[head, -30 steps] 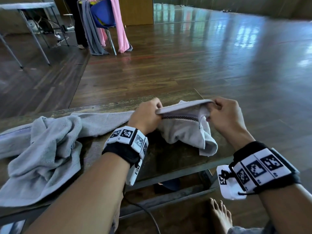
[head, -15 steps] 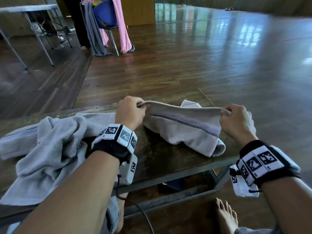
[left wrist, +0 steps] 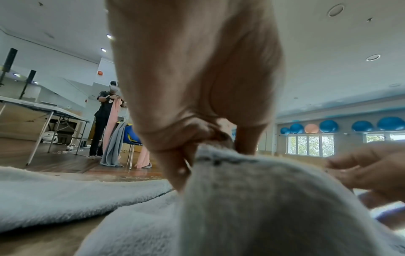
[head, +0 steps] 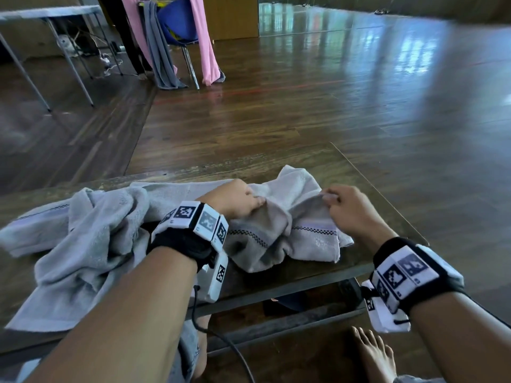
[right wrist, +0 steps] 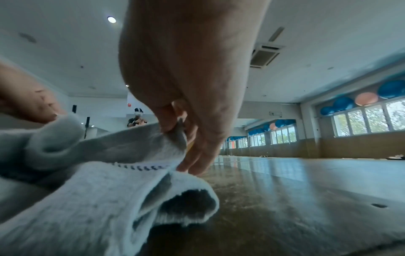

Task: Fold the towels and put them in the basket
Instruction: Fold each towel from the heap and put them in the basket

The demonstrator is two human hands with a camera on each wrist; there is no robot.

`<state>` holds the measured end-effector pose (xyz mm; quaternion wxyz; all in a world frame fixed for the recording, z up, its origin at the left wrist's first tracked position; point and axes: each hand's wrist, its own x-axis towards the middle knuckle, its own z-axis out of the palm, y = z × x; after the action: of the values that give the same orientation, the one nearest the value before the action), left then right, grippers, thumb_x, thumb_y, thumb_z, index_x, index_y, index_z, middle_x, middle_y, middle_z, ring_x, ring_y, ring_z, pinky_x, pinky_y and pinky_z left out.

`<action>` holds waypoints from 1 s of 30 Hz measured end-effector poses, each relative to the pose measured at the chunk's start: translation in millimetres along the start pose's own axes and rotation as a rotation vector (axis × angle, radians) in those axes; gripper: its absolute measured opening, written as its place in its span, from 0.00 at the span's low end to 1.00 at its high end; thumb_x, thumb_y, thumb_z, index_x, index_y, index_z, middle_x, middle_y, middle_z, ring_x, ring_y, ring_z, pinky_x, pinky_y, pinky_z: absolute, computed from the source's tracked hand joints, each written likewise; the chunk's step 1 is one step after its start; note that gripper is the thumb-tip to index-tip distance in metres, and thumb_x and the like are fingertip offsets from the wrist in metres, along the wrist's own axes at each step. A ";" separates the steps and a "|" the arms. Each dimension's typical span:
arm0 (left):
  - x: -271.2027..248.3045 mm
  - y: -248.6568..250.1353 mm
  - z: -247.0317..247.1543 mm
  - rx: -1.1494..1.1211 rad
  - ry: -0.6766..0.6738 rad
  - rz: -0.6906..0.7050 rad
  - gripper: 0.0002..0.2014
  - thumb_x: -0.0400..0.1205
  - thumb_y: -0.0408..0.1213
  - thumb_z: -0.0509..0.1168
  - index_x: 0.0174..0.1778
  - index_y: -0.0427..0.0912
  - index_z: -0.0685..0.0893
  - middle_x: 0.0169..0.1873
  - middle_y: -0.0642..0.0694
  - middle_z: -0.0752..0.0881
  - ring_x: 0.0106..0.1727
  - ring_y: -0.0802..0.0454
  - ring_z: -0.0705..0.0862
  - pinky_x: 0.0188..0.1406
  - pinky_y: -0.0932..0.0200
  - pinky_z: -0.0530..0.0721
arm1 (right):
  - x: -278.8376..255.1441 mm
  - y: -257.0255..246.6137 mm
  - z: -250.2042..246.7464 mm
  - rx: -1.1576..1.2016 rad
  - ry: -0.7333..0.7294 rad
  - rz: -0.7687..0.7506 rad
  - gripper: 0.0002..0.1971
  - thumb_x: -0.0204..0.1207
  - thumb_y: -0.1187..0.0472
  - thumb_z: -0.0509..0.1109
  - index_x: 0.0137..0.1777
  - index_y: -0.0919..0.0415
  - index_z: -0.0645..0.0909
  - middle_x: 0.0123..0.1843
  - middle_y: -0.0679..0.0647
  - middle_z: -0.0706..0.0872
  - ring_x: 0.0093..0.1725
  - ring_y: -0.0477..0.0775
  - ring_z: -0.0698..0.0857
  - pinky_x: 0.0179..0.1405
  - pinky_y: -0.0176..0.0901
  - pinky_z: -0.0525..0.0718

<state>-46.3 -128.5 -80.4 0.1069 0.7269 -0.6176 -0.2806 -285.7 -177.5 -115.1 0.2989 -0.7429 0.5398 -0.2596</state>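
The dark wooden worktop (head: 345, 183) is seen from above, forward and down, by the head camera. From each wrist it is viewed low and very near. The crumpled pale grey towel (head: 298, 233) (left wrist: 263, 199) (right wrist: 98, 190) is shared by all three views.

soft daylight, glare on floor (head: 359, 87), blurred wide-angle edges

floor: glossy dark wood (head: 304, 111) | folding table (head: 49, 12) far left | windows (right wrist: 370, 117) right wall
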 end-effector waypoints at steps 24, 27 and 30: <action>45.7 16.7 -10.9 -0.020 -0.164 0.073 0.17 0.80 0.46 0.73 0.30 0.38 0.88 0.24 0.48 0.83 0.25 0.52 0.80 0.29 0.63 0.76 | 83.7 -25.5 -7.8 -0.321 -0.466 -0.249 0.11 0.70 0.61 0.69 0.27 0.60 0.84 0.22 0.45 0.80 0.27 0.45 0.77 0.29 0.39 0.76; 64.2 15.5 -31.8 -0.060 0.397 0.144 0.20 0.83 0.41 0.67 0.26 0.36 0.80 0.27 0.43 0.78 0.31 0.44 0.75 0.32 0.57 0.66 | 116.4 -36.8 -11.4 -0.180 0.079 -0.311 0.10 0.67 0.58 0.65 0.31 0.63 0.83 0.26 0.52 0.82 0.32 0.54 0.81 0.32 0.44 0.78; 76.4 3.2 -44.1 -0.104 0.797 0.136 0.15 0.85 0.42 0.65 0.47 0.34 0.89 0.55 0.39 0.87 0.55 0.40 0.85 0.45 0.53 0.79 | 145.3 -41.2 -18.4 -0.080 0.425 -0.363 0.07 0.78 0.58 0.70 0.48 0.56 0.91 0.53 0.55 0.90 0.55 0.59 0.86 0.56 0.49 0.81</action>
<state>-19.1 -210.7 -63.6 0.3928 0.7300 -0.5594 0.0002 -231.1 -309.7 -63.4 0.0983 -0.7675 0.4584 -0.4372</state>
